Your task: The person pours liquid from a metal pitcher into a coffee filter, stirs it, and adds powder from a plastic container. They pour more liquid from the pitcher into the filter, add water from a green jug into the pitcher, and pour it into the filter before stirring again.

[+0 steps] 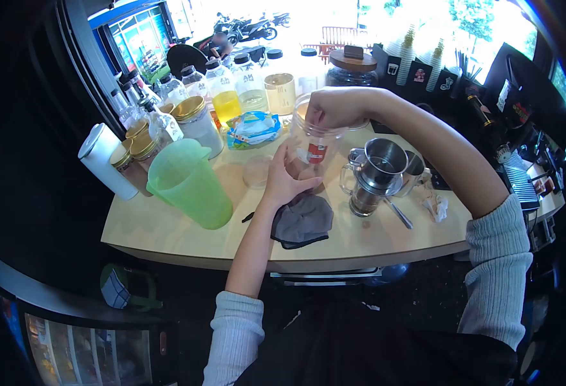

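A clear jar point(317, 153) with a red label stands on the counter in front of me. My left hand point(287, 180) is wrapped around its lower side, thumb and fingers spread against the wall. At the jar's mouth, my right hand point(335, 109) points down with curled fingers, partly inside the rim; what they hold, if anything, is hidden. A crumpled grey cloth point(303, 222) lies just below my left hand. To the right sits a metal coffee dripper point(386, 159) on a glass mug, with a spoon point(398, 213) beside it.
A green pitcher point(189, 183) stands at the left. Behind the jar are several bottles, a gold-lidded jar point(196, 122) and a blue wipes packet point(254, 130). Crumpled tissue point(435, 207) lies right, near a coffee machine point(524, 183). The counter's front edge point(186, 251) faces me.
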A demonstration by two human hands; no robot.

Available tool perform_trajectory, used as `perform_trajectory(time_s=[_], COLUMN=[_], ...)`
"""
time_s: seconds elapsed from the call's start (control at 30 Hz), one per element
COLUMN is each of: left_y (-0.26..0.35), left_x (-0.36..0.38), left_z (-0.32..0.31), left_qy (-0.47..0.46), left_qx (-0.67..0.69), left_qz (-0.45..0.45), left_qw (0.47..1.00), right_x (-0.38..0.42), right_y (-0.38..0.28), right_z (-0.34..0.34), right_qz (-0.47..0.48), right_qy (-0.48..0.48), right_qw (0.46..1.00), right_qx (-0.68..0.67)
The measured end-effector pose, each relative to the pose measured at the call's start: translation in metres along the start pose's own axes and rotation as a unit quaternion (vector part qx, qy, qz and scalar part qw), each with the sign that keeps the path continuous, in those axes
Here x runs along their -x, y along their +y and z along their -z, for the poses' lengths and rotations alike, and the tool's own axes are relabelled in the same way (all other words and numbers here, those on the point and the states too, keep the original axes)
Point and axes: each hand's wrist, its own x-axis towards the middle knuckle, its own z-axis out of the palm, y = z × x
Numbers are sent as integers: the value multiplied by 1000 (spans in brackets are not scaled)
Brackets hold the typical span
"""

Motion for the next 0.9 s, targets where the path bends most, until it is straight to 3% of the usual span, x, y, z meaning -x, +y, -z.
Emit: perform_trajectory(time_s=[0.07,0.17,0.2,0.4,0.63,0.7,0.77,0.83,0.87,0.9], left_y=[-2,-3,2,6,2,4,8,12,12,11], left_x=[-1,2,3,3,4,5,6,6,7,7], left_z=[2,5,6,6,6,4,3,5,5,5], left_qy=[5,19,11,-16,-29,-21,-12,-12,-12,-4], left_qx=[17,-24,-32,-9,9,34,59,42,42,27], left_qz=[-25,-39,-38,-29,-34,-29,-23,-15,-16,-19], left_qw=[1000,999,999,999,999,999,998,999,999,999], right_x=[-12,-9,-11,-29,-15,-15,-19,-24,-21,-18], right_y=[2,-20,-21,36,-7,-14,-8,-5,-3,-7], right_z=[-5,-9,-11,-44,-25,-17,-12,-9,-9,-5], right_qz=[-42,-15,-36,-172,-125,-85,-50,82,-21,-21], right_qy=[-32,-66,-116,-154,-163,-167,-172,-193,-142,-141], right_qw=[987,974,950,968,971,951,949,873,937,936], right_qx=[151,219,288,94,126,245,260,441,319,321])
